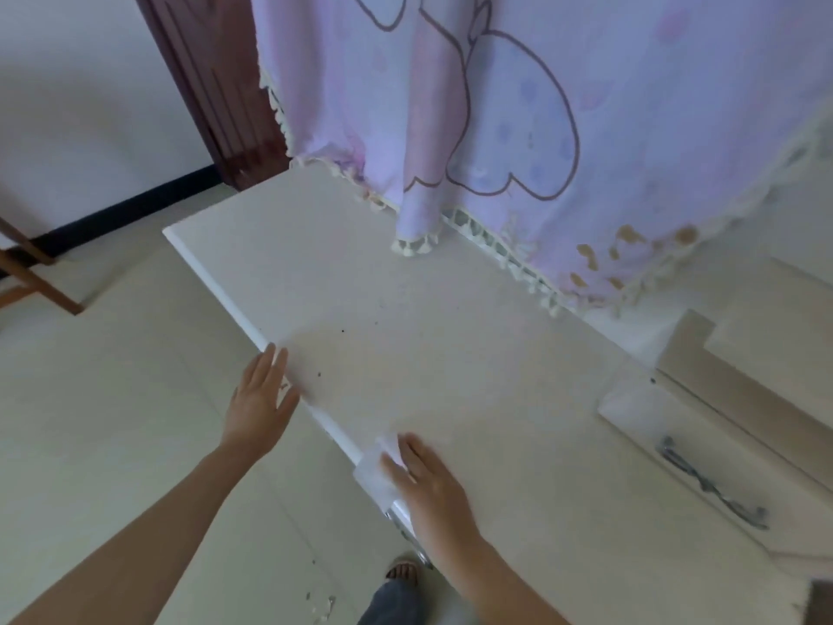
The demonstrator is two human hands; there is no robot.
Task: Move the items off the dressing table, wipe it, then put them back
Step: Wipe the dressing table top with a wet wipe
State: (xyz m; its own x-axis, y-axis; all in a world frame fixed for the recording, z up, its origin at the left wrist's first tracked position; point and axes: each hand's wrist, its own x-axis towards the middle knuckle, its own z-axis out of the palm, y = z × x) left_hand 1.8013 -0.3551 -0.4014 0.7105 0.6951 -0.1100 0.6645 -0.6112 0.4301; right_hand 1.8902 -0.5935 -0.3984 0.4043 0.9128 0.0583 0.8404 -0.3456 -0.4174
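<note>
Right hand (428, 484) flat, fingers straight, pressing white wipe (382, 472) onto dressing table (450, 354) at front edge; left hand (261, 399) flat at same edge, fingers straight, empty.

Left hand (263, 399) reaching out at left, palm facing down, fingers lying straight and close together. Left forearm (135, 534) stretching in bare from near-left corner. Right hand (428, 484) pressing down flat, nearer and to right, fingers extending straight. Right forearm (496, 575) coming in from near edge. Hands sitting apart. Foot (403, 570) showing between arms.
</note>
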